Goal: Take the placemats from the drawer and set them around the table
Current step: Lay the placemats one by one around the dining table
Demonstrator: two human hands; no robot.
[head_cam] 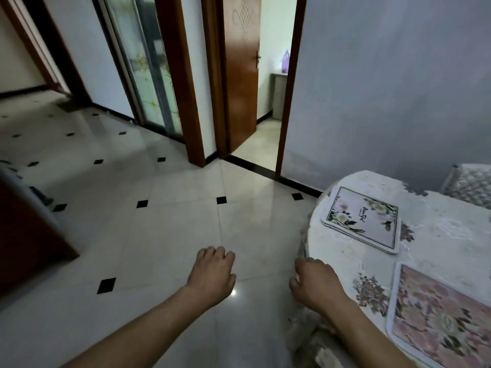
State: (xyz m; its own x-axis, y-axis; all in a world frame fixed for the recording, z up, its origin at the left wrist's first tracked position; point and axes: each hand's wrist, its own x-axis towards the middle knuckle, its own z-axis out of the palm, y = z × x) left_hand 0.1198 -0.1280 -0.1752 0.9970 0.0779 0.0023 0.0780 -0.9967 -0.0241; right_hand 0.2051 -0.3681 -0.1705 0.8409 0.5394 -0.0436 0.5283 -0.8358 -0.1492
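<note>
Standing beside table [438, 216], right of both hands. Two placemats lie on it: pink floral placemat [441, 325] nearest, just right of right hand [316, 282]; white floral placemat [364, 217] farther, long axis running away. Left hand [212, 274] over floor. Each grip loosely curled, empty. No drawer visible.

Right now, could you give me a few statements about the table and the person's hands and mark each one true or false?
1. Two placemats lie on the table, a farther placemat and a nearer placemat. True.
2. The left hand holds a placemat. False: it is empty, over the floor.
3. The right hand is by the table's edge. True.
4. The two placemats overlap. False: tablecloth shows between them.
5. The wooden door is shut. False: it stands open.
</note>
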